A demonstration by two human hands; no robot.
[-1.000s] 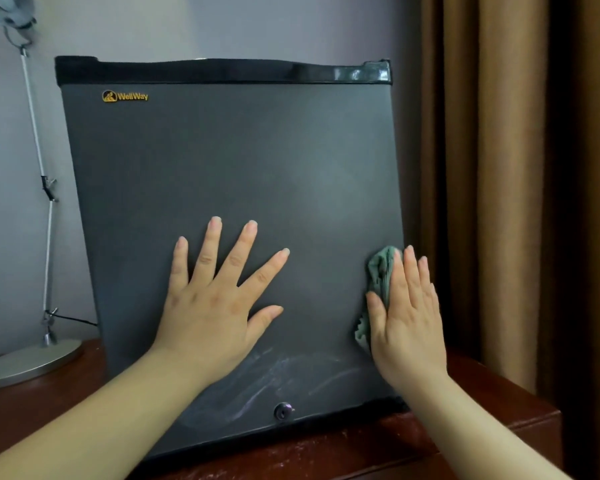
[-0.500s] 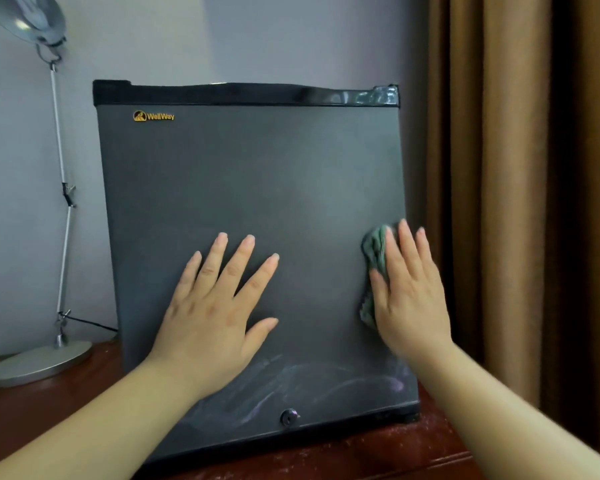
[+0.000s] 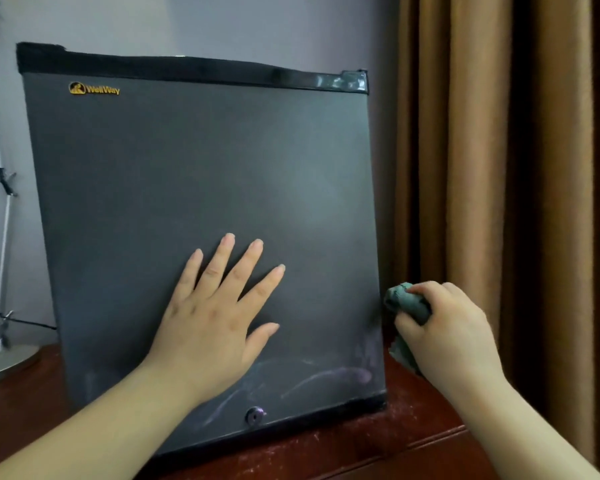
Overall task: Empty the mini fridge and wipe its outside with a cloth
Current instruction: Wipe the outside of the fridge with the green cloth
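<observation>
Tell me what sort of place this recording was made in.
Likely a hotel room or bedroom: a mini fridge stands on a dark wooden cabinet, heavy brown curtains hang right beside it, and a metal desk lamp stands at its left.

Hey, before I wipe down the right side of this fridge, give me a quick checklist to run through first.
1. Cloth in hand: ok. The right hand grips the green cloth, bunched up beside the door's right edge.
2. Fridge steadied: ok. The left hand lies flat on the mini fridge door.
3. Door shut: ok. It looks closed from the front.
4. Door front clean: not ok. Pale streaks show near the bottom, above the lock.
5. Room along the right side: cannot tell. The curtain hangs close, and the side panel is hidden.
6. Fridge emptied: cannot tell. The inside is out of sight.
</observation>
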